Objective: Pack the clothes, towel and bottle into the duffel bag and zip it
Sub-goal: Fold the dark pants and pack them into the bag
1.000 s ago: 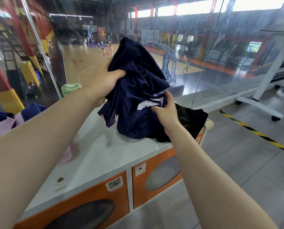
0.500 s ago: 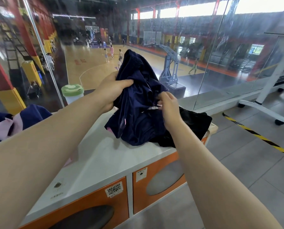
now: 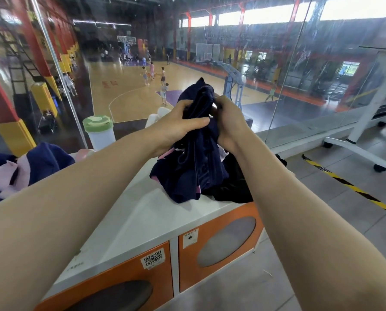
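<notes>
Head view: my left hand (image 3: 178,124) and right hand (image 3: 230,122) both clutch the navy garment (image 3: 194,167) bunched at twelve o'clock, its hem resting on the white cabinet top (image 3: 129,221). The green-lidded bottle (image 3: 98,131) stands at ten o'clock.

Bright daylight from high windows; glass glare; wide-angle edge distortion.

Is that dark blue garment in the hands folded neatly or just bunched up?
Bunched up. The navy garment hangs in loose crumpled folds, gripped at its top by the left hand and the right hand.
</notes>
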{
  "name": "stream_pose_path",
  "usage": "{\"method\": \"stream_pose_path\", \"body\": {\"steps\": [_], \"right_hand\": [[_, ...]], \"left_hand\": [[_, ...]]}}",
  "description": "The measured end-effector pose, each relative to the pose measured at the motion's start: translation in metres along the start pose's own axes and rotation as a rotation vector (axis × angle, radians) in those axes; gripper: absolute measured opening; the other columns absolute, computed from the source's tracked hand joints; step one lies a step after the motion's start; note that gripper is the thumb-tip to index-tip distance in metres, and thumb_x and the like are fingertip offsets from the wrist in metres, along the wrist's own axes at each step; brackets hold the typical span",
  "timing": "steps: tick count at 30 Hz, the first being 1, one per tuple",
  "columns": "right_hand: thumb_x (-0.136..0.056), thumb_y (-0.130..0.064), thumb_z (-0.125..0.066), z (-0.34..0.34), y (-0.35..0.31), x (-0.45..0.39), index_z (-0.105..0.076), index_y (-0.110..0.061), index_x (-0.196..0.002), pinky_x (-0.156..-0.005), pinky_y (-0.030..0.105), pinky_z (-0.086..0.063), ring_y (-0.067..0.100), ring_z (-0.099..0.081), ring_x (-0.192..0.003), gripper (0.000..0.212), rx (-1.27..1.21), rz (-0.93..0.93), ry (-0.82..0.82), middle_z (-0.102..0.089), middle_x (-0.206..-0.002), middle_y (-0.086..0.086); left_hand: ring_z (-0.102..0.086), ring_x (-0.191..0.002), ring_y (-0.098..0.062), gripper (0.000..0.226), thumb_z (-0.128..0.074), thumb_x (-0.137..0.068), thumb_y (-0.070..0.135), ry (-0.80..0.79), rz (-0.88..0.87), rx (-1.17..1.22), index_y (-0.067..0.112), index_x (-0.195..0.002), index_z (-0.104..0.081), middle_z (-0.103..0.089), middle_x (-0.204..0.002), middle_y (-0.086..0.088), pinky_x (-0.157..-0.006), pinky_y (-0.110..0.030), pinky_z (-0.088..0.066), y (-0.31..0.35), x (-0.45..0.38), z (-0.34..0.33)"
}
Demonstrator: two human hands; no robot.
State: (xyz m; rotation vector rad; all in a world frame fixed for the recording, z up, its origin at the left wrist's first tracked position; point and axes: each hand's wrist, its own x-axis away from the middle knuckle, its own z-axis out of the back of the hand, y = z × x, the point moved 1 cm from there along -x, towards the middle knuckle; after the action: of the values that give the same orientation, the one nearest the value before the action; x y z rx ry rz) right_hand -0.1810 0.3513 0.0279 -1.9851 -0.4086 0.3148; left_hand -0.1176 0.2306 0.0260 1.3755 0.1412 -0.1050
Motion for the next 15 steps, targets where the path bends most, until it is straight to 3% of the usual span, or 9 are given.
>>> {"method": "stream_pose_path", "body": {"steps": [3, 6, 9, 11, 15], "right_hand": [[-0.083, -0.027, -0.054, -0.009, -0.004, 0.001, -0.066, -0.008, -0.113, -0.102, 0.047, -0.044, 0.03, -0.051, -0.103, 0.038, -0.019, 0.048, -0.087, -0.059, -0.109, 0.014], [-0.09, -0.025, -0.043, -0.019, -0.016, 0.004, -0.063, -0.013, -0.118, -0.077, 0.034, -0.049, 0.024, -0.054, -0.098, 0.036, 0.121, 0.092, -0.169, -0.063, -0.108, 0.009], [-0.094, -0.013, -0.037, -0.034, -0.03, 0.007, -0.061, -0.02, -0.126, -0.07, 0.027, -0.05, 0.019, -0.061, -0.094, 0.04, 0.34, 0.168, -0.234, -0.068, -0.111, 0.008], [-0.093, -0.002, -0.038, -0.046, -0.035, 0.007, -0.059, -0.02, -0.127, -0.077, 0.031, -0.051, 0.019, -0.063, -0.093, 0.044, 0.432, 0.226, -0.238, -0.07, -0.11, 0.006], [-0.086, 0.015, -0.032, -0.066, -0.035, 0.004, -0.051, -0.015, -0.131, -0.079, 0.041, -0.047, 0.026, -0.063, -0.097, 0.058, 0.337, 0.288, -0.289, -0.067, -0.111, 0.012]], "left_hand": [[-0.063, -0.112, -0.021, 0.056, -0.074, -0.082, 0.036, 0.123, -0.027, 0.065, 0.024, -0.126, -0.042, -0.061, -0.123, -0.004, -0.097, -0.038, -0.052, 0.005, 0.001, 0.003], [-0.063, -0.112, -0.015, 0.073, -0.078, -0.071, 0.041, 0.228, -0.124, -0.038, 0.019, -0.131, -0.041, -0.061, -0.125, -0.003, -0.098, -0.038, -0.051, 0.011, 0.005, 0.01], [-0.064, -0.109, -0.01, 0.074, -0.078, -0.078, 0.03, 0.303, -0.187, -0.069, 0.015, -0.138, -0.037, -0.063, -0.124, -0.003, -0.097, -0.034, -0.052, 0.017, 0.01, 0.018], [-0.064, -0.109, -0.01, 0.083, -0.077, -0.073, 0.032, 0.307, -0.214, -0.05, 0.015, -0.141, -0.033, -0.062, -0.124, -0.003, -0.097, -0.033, -0.052, 0.023, 0.014, 0.022], [-0.062, -0.114, -0.013, 0.089, -0.079, -0.064, 0.033, 0.333, -0.279, -0.025, 0.018, -0.138, -0.031, -0.06, -0.126, -0.004, -0.101, -0.04, -0.049, 0.032, 0.021, 0.032]]}}
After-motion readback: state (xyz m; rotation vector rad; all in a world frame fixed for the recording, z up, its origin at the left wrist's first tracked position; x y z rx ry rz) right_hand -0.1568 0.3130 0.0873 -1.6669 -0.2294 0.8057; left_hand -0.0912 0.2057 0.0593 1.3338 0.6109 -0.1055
